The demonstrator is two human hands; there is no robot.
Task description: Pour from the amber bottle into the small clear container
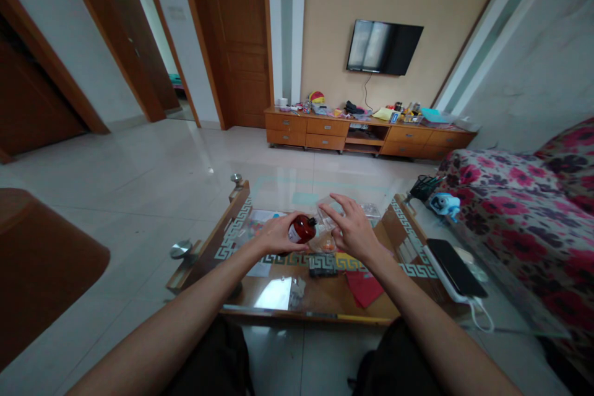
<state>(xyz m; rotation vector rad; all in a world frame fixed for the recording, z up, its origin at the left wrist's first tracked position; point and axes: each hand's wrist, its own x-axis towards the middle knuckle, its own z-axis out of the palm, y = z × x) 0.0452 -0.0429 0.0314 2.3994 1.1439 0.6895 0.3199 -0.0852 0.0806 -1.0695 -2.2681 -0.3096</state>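
My left hand is wrapped round a reddish-brown bottle with a black top and a pale label, tilted so its top points to the right. Just right of it, my right hand has its fingers bent about a clear, see-through plastic piece; its exact shape is hard to make out. Both hands are above the glass coffee table. Below them a clear item with something orange shows, partly hidden by the hands.
On the table's right side lies a phone on a white power bank with a cable. A blue and white toy is near the flowered sofa. Under the glass are a red sheet and a dark box. A brown stool stands left.
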